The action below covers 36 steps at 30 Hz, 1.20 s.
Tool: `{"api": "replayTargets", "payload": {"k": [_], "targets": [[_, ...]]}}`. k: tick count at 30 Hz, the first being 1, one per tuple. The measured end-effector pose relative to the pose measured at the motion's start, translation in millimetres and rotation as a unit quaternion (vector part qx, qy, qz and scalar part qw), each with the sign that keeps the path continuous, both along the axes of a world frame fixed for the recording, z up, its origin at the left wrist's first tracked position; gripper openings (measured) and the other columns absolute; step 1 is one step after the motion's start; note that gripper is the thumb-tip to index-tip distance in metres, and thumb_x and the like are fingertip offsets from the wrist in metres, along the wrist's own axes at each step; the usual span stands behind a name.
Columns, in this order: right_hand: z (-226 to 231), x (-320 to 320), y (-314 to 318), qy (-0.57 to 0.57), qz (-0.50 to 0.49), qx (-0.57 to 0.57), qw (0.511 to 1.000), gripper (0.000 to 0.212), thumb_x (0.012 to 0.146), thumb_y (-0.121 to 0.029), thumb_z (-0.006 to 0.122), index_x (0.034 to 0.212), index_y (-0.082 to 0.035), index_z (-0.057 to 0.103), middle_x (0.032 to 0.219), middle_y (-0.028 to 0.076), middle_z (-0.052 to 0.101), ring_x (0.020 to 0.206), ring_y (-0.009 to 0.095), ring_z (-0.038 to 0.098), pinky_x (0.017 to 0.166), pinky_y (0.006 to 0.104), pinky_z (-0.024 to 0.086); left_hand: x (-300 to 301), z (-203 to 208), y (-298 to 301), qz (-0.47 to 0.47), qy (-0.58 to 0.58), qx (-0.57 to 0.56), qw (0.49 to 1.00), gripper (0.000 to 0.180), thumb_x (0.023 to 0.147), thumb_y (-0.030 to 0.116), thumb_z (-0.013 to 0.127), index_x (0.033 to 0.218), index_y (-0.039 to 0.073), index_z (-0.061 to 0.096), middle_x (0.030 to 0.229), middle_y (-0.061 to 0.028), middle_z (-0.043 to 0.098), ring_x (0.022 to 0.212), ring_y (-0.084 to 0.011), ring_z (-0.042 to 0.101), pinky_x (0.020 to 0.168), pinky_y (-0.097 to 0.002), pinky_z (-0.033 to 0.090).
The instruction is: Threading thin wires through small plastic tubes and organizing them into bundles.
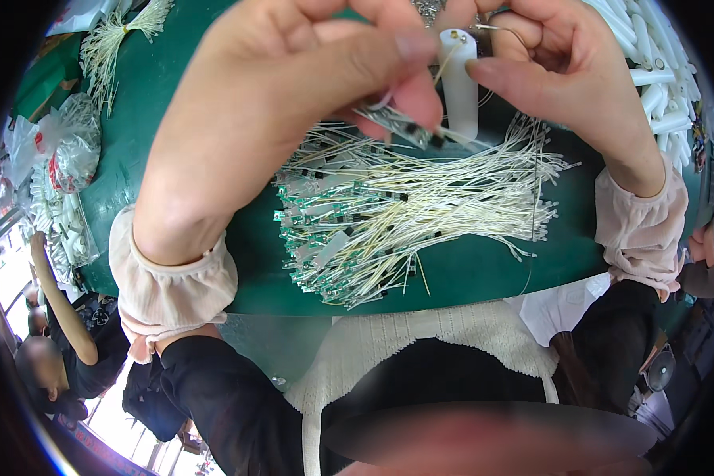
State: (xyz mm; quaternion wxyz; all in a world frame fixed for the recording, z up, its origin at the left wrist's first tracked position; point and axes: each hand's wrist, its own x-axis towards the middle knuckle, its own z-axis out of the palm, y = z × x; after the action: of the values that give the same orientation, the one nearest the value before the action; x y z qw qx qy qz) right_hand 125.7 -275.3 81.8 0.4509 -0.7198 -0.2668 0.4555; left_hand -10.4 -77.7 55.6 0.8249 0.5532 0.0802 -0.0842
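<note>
My left hand (309, 75) is raised over the table, its fingers closed on a small circuit board (404, 127) with thin wires. Between thumb and fingers, my right hand (567, 83) grips a white plastic tube (460, 103) that has a small round hole near its top. A pale wire runs across the tube's upper part toward my left fingers. A thin curved wire (508, 33) shows by my right fingers. Below both hands lies a large pile of wired circuit boards (420, 206), green boards to the left and white wire ends to the right.
White tubes (654, 79) are heaped at the far right of the green table (254, 278). A tied bundle of wires (111, 59) lies far left, with a clear plastic bag (75, 151) of small parts nearer. Another person (75, 349) sits at the left.
</note>
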Motion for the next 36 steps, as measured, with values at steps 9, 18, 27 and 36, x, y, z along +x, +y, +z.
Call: {"api": "replayTargets", "payload": {"k": [9,18,27,36], "targets": [[-8.9,-1.5,-3.1,0.021,0.025,0.057,0.998,0.03,0.089,0.006,0.072,0.118,0.005,0.063,0.061,-0.006,0.056,0.052,-0.003,0.043,0.05,0.0182,0.029,6.1,-26.4,2.7,0.0,0.024,-0.07,0.997,0.007,0.101,0.002,0.064,0.107,-0.002,0.062,0.111,-0.012,0.07,0.097,-0.0122,0.067,0.086,-0.0262,0.055],[-5.7,2.1,-3.6,-0.004,0.022,0.042,0.999,0.032,0.09,0.006,0.07,0.121,0.006,0.06,0.06,-0.006,0.054,0.053,-0.003,0.043,0.051,0.0181,0.029,12.4,-26.6,-8.6,-0.008,0.089,-0.19,0.978,0.008,0.1,0.001,0.064,0.106,-0.003,0.061,0.121,-0.0188,0.068,0.1,-0.0195,0.07,0.096,-0.0338,0.059],[-26.8,5.5,-11.1,-0.058,-0.046,0.189,0.979,0.018,0.104,-0.018,0.063,0.104,-0.003,0.052,0.075,-0.003,0.057,0.064,0.001,0.047,0.054,0.0189,0.034,60.5,-79.4,8.9,-0.181,-0.44,-0.107,0.873,0.008,0.101,0.006,0.064,0.103,-0.001,0.061,0.123,-0.0186,0.067,0.104,-0.0202,0.069,0.094,-0.0331,0.06],[-27.2,9.3,-8.8,-0.07,-0.046,0.166,0.983,0.015,0.103,-0.016,0.064,0.103,-0.004,0.055,0.075,-0.004,0.057,0.061,0.0,0.046,0.053,0.0167,0.032,19.3,-27.6,-6.0,0.022,0.055,-0.169,0.984,0.007,0.103,0.008,0.062,0.103,0.001,0.062,0.119,-0.0144,0.069,0.099,-0.0181,0.071,0.092,-0.0308,0.06]]}}
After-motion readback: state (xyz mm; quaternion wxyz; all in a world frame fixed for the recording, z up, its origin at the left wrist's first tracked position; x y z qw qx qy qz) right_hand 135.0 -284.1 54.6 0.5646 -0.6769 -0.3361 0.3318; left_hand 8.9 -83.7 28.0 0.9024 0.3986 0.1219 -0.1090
